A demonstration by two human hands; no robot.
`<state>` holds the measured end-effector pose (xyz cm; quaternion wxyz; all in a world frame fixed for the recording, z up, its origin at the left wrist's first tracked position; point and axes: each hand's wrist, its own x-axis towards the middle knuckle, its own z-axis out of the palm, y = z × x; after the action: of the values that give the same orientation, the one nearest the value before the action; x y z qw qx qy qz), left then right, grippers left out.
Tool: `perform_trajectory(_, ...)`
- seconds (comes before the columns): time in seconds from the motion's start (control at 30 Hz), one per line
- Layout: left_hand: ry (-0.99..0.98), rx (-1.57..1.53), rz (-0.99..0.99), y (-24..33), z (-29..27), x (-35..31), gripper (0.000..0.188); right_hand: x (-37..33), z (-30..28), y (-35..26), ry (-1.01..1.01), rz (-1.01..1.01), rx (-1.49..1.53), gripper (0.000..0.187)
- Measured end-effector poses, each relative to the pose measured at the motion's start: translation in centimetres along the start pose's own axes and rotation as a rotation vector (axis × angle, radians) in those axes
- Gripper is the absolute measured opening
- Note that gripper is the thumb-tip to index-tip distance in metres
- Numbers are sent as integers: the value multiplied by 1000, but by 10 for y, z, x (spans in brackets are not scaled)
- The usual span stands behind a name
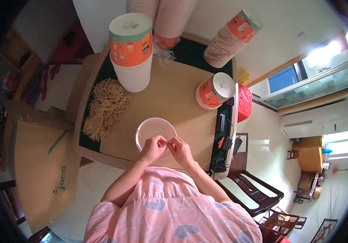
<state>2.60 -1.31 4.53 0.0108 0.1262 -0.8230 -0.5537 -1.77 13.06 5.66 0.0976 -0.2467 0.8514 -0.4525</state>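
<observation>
My left hand (153, 149) and right hand (180, 151) are meeting fingertip to fingertip, curled nearly closed, over a white paper tub (155, 127); whether they're gripping anything, I can't tell. The tub is sitting on a cardboard sheet (174, 89), beige strings (107, 106) lying leftward.

We are looking past a green-topped desk with a pale rim (192, 52) onto a glossy, pale floor (268, 158), where dark brown wooden chairs (258, 197) are standing. A plain white wall (279, 30) is rising beyond; near a long white air conditioner (321, 122) and a yellow-brown wooden cabinet (307, 154), daylight is streaming through a bright window (345, 144).
</observation>
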Motion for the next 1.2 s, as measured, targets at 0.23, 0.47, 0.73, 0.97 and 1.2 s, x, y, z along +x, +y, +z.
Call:
perform_trajectory(0.23,7,-6,1,2,3,3,10,2,-2,2,3,-30,-141,3)
perform_trajectory(0.47,-39,-55,25,-16,0,3,8,0,-8,6,-8,15,-84,4)
perform_trajectory(0.73,3,-178,-34,-10,-11,12,11,3,-8,6,1,70,34,7)
perform_trajectory(0.97,-51,-160,-54,-1,-10,13,14,3,-5,-1,-13,51,51,8)
perform_trajectory(1.2,-92,-176,-72,-10,-2,7,12,1,5,5,99,143,137,7)
